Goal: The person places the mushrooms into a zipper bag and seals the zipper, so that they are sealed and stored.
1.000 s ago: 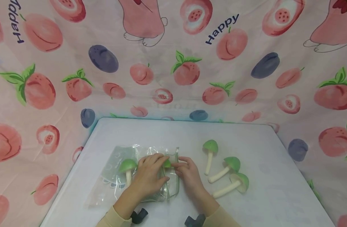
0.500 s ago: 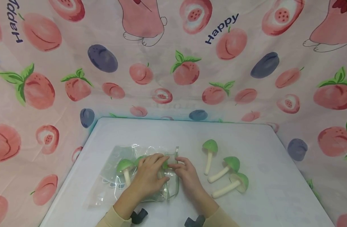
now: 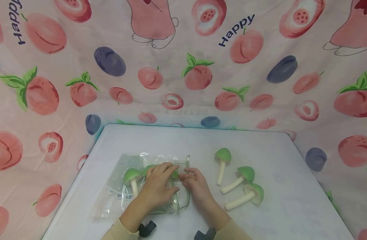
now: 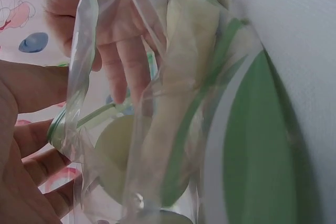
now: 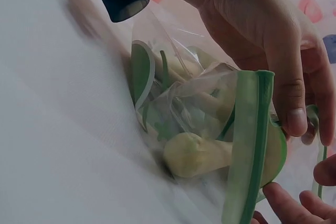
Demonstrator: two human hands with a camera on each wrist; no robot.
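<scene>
A clear zip bag with green edging lies on the table under my left hand, whose thumb and fingers hold its mouth apart in the left wrist view. Inside are toy mushrooms with green caps and pale stems: one mushroom at the left, another mushroom partly behind my left hand. A further mushroom has its cap at the bag's mouth. My right hand is at the opening, fingers extended toward that cap; in the right wrist view a fingertip is right at its edge.
To the right of my right hand lie three loose toy mushrooms: a far mushroom, a middle mushroom and a near mushroom. Their white table meets a fruit-print cloth at the back. Black mounts sit at both wrists.
My right hand moved left into the bag's mouth, then drew back slightly. The mushrooms inside shifted left, and a second cap now shows beside my left hand, which has kept its place.
</scene>
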